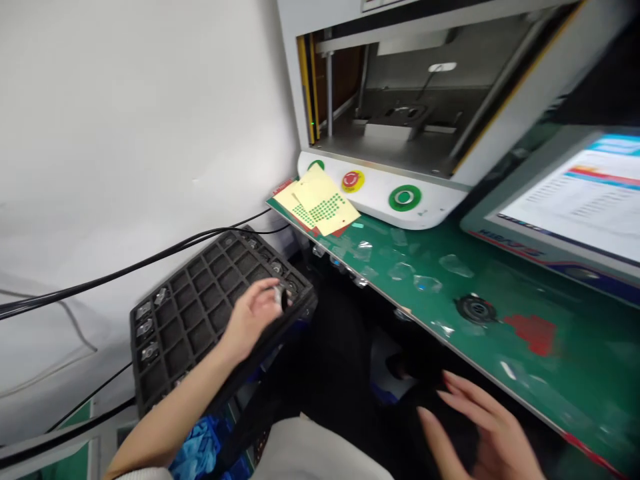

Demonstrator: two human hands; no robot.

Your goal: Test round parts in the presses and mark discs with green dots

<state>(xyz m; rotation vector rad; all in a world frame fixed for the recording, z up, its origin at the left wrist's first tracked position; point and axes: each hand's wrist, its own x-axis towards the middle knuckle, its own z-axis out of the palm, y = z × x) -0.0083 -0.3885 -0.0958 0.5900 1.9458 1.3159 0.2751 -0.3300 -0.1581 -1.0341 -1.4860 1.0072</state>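
Note:
My left hand [255, 313] is over the near right corner of a black compartment tray [197, 297], its fingers closed on a small round dark-and-silver part [283, 297]. Blur hides the part's exact kind. Similar small metal parts [146, 327] sit in compartments along the tray's left side and far right edge; many middle compartments hold nothing. Over my lap, beside the green bench edge, my right hand [485, 427] is open with its fingers apart, and nothing shows in it. A round black part [476, 309] lies on the green bench [415, 257], beyond my right hand.
A white machine [380, 183] with an open bay, a red stop button and green buttons stands behind the bench. Yellow sticker sheets [320, 200], clear film scraps and a red patch [533, 333] lie there. A monitor [575, 207] stands right; black cables [150, 260] cross left.

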